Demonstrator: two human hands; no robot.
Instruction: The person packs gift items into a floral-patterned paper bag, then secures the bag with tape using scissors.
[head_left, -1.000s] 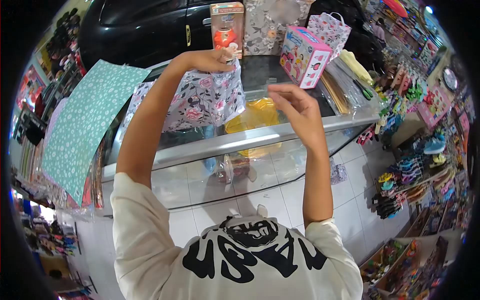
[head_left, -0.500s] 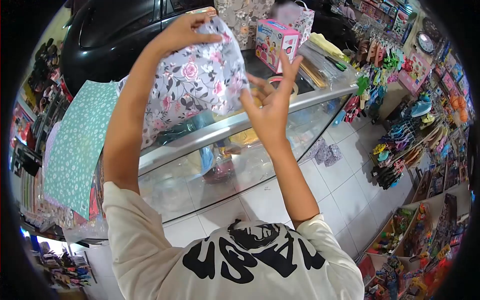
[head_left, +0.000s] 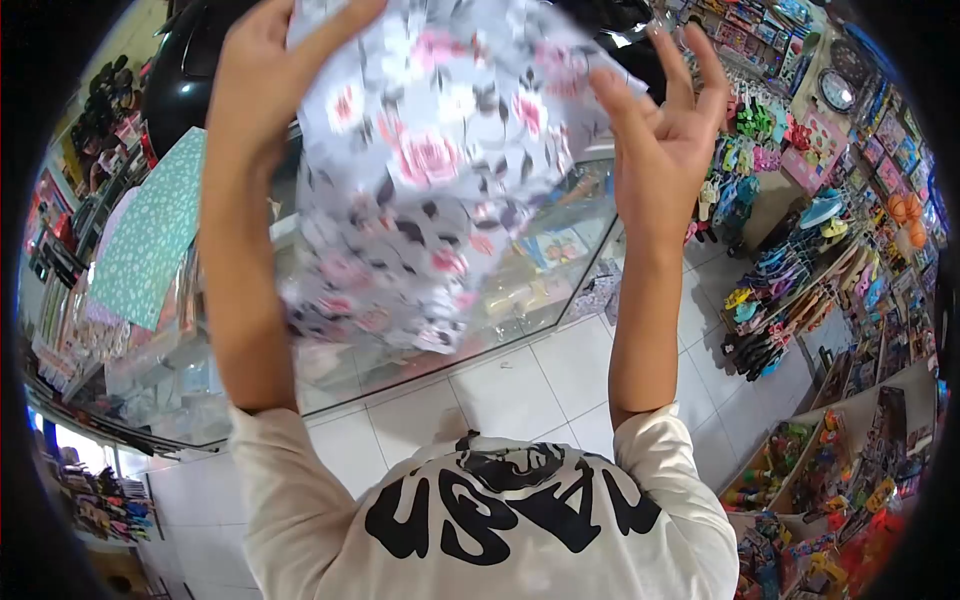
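Observation:
A sheet of pale grey floral wrapping paper (head_left: 430,150), printed with pink roses and dark leaves, hangs in front of me, bent and slightly blurred. My left hand (head_left: 265,75) is closed on its upper left edge, thumb across the front. At the upper right corner, my right hand (head_left: 665,130) has its thumb against the paper while two other fingers stick up and apart; the grip itself is partly hidden. The lower part of the sheet droops in front of the glass display counter (head_left: 560,250).
Green patterned sheets (head_left: 150,235) lie on the counter's left part. Behind stands a black, shiny car-like body (head_left: 185,90). Hanging sandals and clips (head_left: 780,300) and shelves of packaged goods (head_left: 820,480) line the right side. White tiles (head_left: 510,390) cover the floor.
The floral paper has come closer and spread wider. My left hand has moved left and my right hand up and to the right. The pink box on the counter is no longer visible.

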